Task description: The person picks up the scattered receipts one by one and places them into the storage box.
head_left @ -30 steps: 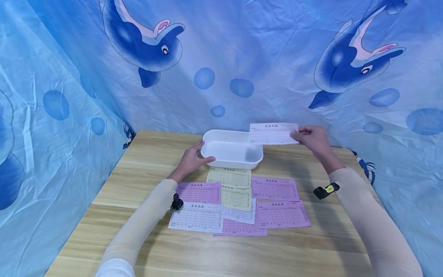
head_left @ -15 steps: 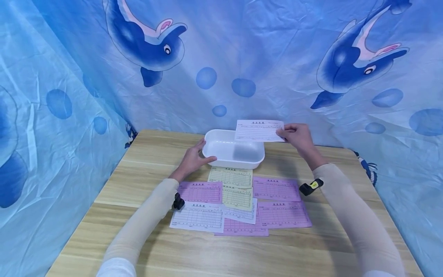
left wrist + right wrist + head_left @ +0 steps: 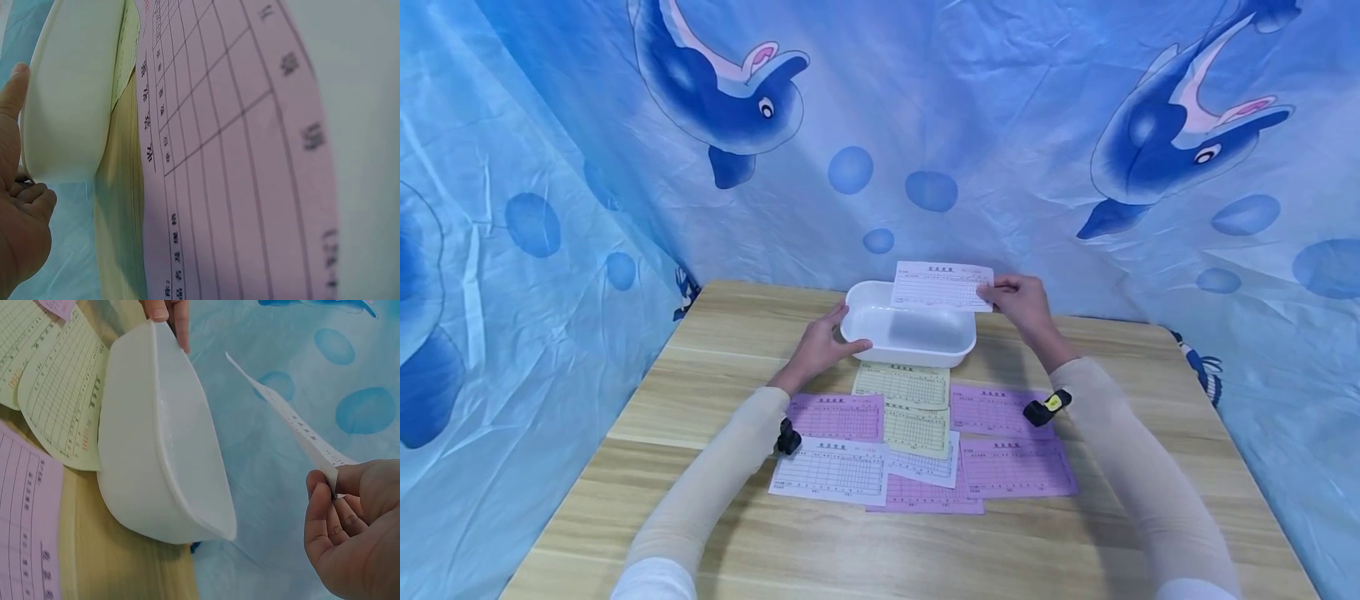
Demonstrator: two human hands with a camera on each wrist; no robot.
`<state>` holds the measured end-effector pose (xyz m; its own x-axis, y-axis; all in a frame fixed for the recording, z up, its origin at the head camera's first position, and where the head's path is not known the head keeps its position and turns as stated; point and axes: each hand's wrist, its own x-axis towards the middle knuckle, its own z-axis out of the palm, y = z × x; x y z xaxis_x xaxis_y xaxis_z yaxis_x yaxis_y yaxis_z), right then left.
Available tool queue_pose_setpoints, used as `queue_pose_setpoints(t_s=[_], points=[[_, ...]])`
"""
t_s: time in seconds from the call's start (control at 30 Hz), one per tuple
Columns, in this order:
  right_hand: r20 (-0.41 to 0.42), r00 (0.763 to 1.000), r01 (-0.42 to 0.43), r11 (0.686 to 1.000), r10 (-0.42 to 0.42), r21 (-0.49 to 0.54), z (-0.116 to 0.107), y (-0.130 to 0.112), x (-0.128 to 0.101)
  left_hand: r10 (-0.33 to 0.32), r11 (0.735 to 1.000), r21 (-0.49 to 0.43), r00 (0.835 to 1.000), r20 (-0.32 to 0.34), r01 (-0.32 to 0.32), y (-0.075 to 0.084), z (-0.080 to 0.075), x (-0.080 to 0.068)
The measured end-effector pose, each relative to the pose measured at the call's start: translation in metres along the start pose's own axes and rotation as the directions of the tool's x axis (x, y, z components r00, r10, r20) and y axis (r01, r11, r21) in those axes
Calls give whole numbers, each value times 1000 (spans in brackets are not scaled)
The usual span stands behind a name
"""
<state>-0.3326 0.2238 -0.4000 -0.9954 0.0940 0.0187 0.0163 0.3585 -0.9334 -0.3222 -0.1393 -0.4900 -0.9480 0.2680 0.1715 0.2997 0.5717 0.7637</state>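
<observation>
Above the white tray (image 3: pixel 917 355), your right hand (image 3: pixel 1021 307) pinched a slip (image 3: pixel 934 287); your left hand (image 3: pixel 816 347) seemingly gripped the tray's end.

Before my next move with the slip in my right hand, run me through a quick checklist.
1. Slip secured: ok; your right hand pinches the held slip near one end.
2. Tray steadied: ok; your left hand grips one end of the white tray.
3. Slip clear of the rim: ok; the right wrist view shows a gap.
4. Slip flat: not ok; it bends.
5. Whole tray floor bare: cannot tell; the slip hides part.
6. Table slips separated: not ok; the nearer yellow slip overlaps others.
</observation>
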Motion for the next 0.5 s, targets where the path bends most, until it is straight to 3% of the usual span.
queue_pose_setpoints(t_s=[0.5], points=[[52, 997, -51, 999, 51, 0, 45, 2, 0, 29, 999, -25, 999, -17, -30, -4, 2, 0]])
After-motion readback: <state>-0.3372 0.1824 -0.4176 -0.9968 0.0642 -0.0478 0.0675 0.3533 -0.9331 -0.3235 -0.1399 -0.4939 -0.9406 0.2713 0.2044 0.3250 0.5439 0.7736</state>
